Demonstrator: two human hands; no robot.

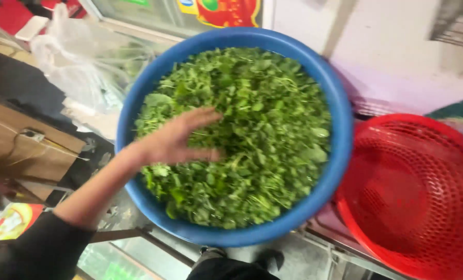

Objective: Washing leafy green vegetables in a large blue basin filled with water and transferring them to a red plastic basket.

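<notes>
Head view looks straight down onto a big blue basin [340,155] heaped with loose green leafy herbs [262,140]. The person's left hand [177,140] reaches in from the near left, fingers spread wide and flat, palm resting on the left part of the heap; it grips nothing, only touches the top leaves. The right hand is out of sight, so I cannot tell what it is doing.

Just to the right of the basin, touching or nearly touching its rim, sits a red perforated colander [412,197], with nothing in it that I can see. At the far left lies a crumpled clear plastic bag [70,62], and a brown cardboard box [19,140] stands on the left.

Judging from the open palm, the greens are being turned over or sorted. To do that well, I would say the fingers should stay loose and rake gently through the pile, lifting from below instead of pressing down, since such tender leaves bruise easily, and working inward from the rim keeps them from spilling.
</notes>
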